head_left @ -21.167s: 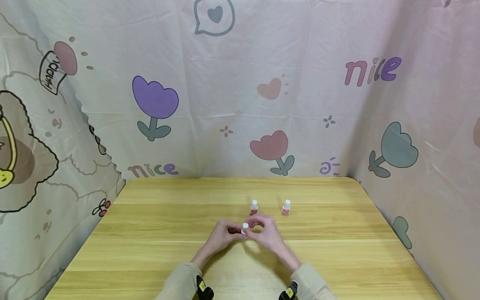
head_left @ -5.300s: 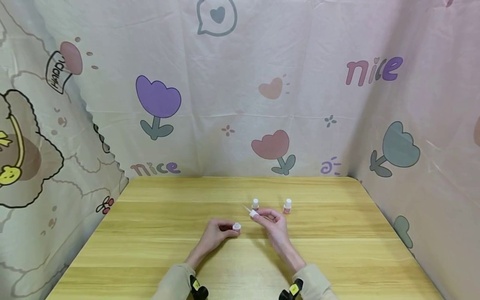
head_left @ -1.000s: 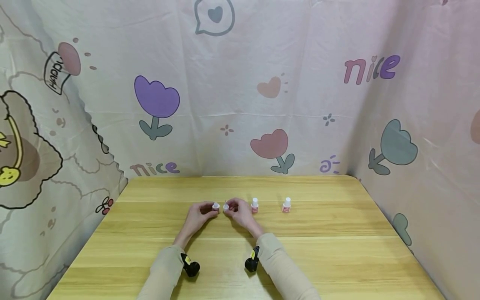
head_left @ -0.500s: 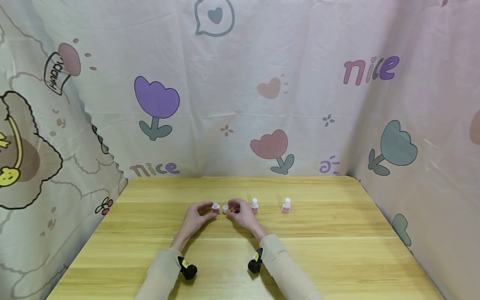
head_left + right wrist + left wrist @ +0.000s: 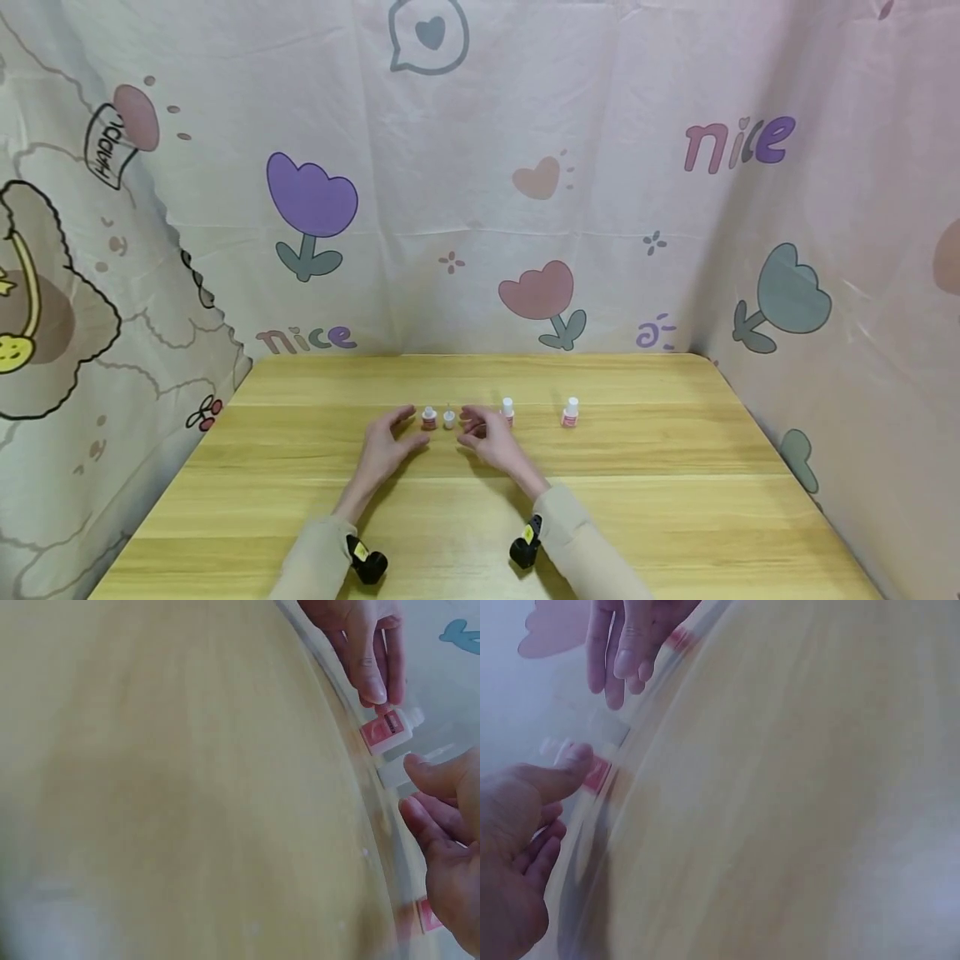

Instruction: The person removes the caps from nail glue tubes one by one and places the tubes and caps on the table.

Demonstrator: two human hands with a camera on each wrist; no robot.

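1. Standing on the bench [image 5: 675, 442] between the two hands, the small bottle [image 5: 429, 420] has a red label, white shoulders and a bare, skinny neck.
2. Just beside it, the loose cap [image 5: 448, 421] is white and sits upside down, with a thin stick pointing up.
3. The left hand [image 5: 382, 443] is spread by the small bottle and grips nothing; I cannot tell if a fingertip touches.
4. The right hand [image 5: 495, 440] has bent, parted fingers near the loose cap and holds nothing.
5. The middle bottle [image 5: 507, 408] is partly hidden behind the right hand; the end bottle [image 5: 570, 412] stands farther right. Both wear white tops.
6. The bench's back edge runs behind everything, by the flowery cloth [image 5: 450, 183]. Its side edges are well away from both hands.
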